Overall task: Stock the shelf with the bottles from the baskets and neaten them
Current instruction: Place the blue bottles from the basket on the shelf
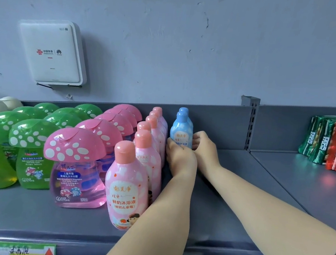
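Your left hand (178,156) and right hand (204,148) both gripped the blue bottle (181,135); a shove toward nine o'clock could have toppled the pink bottles (151,146).

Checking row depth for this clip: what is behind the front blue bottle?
Behind the front blue bottle a second blue cap shows, so another blue bottle stands there, by the shelf's back wall. Its body is covered. Both hands hide the front bottle's base.
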Available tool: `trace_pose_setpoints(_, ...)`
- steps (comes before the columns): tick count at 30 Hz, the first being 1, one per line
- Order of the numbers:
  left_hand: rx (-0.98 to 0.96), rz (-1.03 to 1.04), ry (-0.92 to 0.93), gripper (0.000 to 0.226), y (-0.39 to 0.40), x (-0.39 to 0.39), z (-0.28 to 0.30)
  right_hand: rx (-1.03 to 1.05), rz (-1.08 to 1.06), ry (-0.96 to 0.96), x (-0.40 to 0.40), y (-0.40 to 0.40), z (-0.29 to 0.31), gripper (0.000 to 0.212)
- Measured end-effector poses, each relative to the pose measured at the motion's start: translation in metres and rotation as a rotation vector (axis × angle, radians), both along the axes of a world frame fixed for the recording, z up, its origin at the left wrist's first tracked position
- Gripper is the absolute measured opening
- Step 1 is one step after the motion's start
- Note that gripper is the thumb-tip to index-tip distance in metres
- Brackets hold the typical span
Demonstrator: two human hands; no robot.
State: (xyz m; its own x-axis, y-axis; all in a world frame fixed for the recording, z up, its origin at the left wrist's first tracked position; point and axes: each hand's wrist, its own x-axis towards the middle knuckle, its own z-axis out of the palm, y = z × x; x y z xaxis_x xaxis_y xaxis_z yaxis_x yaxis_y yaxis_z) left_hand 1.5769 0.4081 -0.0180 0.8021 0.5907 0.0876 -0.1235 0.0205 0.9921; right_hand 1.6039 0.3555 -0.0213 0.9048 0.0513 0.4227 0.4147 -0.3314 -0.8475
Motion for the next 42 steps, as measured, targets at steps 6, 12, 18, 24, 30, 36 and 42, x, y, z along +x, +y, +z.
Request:
trace_pose_setpoints(6, 0.018, -0.018, 0.052, 0.038, 0.003, -0.002, 0.003, -0.056, 0.006, 0.018, 0.000, -0.002, 0.000, 0.038)
trace_pose_setpoints(12, -0.048, -0.065, 0.208, 0.036, 0.004, -0.014, 0.015, -0.117, 0.019, 0.053, -0.014, -0.005, 0.012, 0.041)
trace_pose_setpoints(18, 0.228, -0.201, 0.073, 0.025, -0.003, -0.054, 0.026, -0.469, -0.060, 0.017, -0.030, -0.036, 0.039, 0.036)
trace_pose_setpoints(24, 0.796, -0.330, -0.230, 0.023, -0.006, -0.104, 0.044, -0.942, -0.321, -0.270, -0.105, -0.098, 0.073, 0.020)
trace_pose_setpoints(30, 1.386, -0.352, -0.614, 0.022, -0.050, -0.138, 0.019, -1.174, -0.603, -0.329, -0.204, -0.156, 0.052, 0.014)
trace_pose_setpoints(36, 1.475, -0.580, -0.960, 0.030, -0.123, -0.182, -0.030, -1.317, -0.726, -0.105, -0.294, -0.210, -0.012, 0.020)
trace_pose_setpoints(42, 1.502, -0.855, -1.016, 0.016, -0.192, -0.235, -0.097, -1.358, -0.716, 0.213, -0.375, -0.263, -0.086, 0.024)
